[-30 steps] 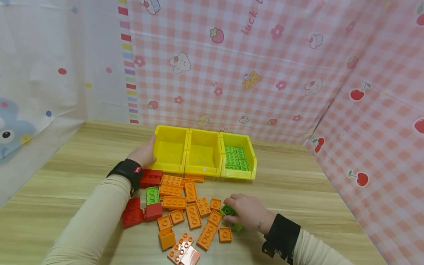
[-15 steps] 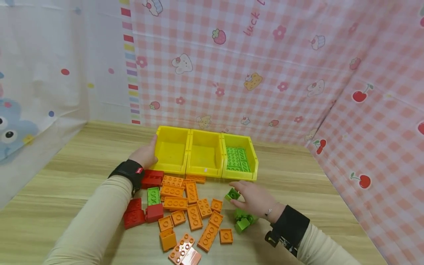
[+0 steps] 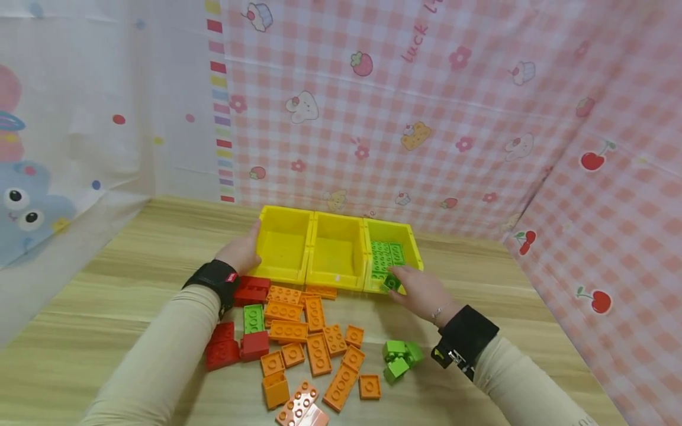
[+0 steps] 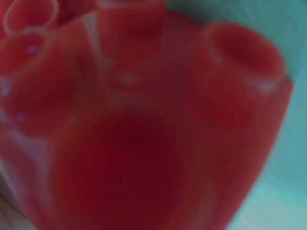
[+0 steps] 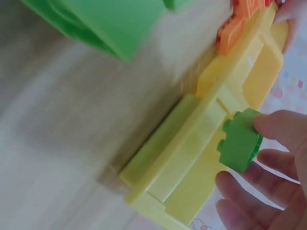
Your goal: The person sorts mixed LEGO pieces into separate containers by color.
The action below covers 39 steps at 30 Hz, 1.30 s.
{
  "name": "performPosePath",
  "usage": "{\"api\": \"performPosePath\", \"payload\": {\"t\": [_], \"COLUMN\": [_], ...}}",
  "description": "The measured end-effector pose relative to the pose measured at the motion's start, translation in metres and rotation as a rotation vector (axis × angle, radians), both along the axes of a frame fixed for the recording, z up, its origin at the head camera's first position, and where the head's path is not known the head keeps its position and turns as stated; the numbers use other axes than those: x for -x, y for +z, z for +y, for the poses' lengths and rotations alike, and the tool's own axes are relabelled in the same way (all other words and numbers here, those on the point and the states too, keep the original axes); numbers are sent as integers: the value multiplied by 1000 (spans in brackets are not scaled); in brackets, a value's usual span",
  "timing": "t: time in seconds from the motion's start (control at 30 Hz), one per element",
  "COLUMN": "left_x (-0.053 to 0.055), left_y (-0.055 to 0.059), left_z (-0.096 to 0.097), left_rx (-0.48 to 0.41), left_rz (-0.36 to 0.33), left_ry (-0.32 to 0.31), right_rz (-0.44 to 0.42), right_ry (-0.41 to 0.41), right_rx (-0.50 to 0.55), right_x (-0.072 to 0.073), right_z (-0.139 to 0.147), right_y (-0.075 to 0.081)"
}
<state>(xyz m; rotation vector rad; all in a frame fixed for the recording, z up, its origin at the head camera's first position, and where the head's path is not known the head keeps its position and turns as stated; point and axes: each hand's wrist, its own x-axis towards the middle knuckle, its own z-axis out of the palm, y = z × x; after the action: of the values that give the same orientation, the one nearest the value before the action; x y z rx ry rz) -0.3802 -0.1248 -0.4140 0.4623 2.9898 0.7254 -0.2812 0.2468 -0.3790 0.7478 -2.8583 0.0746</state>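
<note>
With right hand (image 3: 426,291), pinching 1 green block (image 5: 242,143) above right bin (image 3: 391,231); with left hand (image 3: 241,251), touching left bin (image 3: 282,247), perhaps for steadiness; cannot tell if gripping.

Three bins (image 3: 334,282) in a row, cloth (image 3: 341,118) behind, bricks (image 3: 381,255) in the rightmost, loose bricks (image 3: 319,354) before them

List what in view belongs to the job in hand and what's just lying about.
In the job, by the look of it:
green brick, pinched by the right hand
right bin, with more green bricks inside
left hand, touching the left bin
loose green bricks, likely

Lying about, apparently, for now:
orange bricks
red bricks
</note>
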Motion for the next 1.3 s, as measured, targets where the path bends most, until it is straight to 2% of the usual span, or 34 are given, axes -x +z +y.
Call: {"api": "performPosePath", "payload": {"t": [0.2, 0.43, 0.63, 1.1, 1.3], "left_x": [-1, 1, 3, -4, -4], "left_y": [2, -3, -4, 4, 5], "left_z": [1, 1, 0, 2, 1], "left_rx": [0, 7, 13, 10, 6], "left_rz": [-5, 7, 10, -3, -13], "left_ry": [9, 7, 10, -4, -3], "right_rz": [38, -36, -111, -208, -198], "right_ry": [-60, -106, -120, -94, -22], "right_rx": [-8, -9, 5, 26, 21], "right_x": [18, 33, 40, 38, 28], "right_z": [-8, -14, -16, -21, -13], "right_y": [-1, -9, -14, -12, -9]}}
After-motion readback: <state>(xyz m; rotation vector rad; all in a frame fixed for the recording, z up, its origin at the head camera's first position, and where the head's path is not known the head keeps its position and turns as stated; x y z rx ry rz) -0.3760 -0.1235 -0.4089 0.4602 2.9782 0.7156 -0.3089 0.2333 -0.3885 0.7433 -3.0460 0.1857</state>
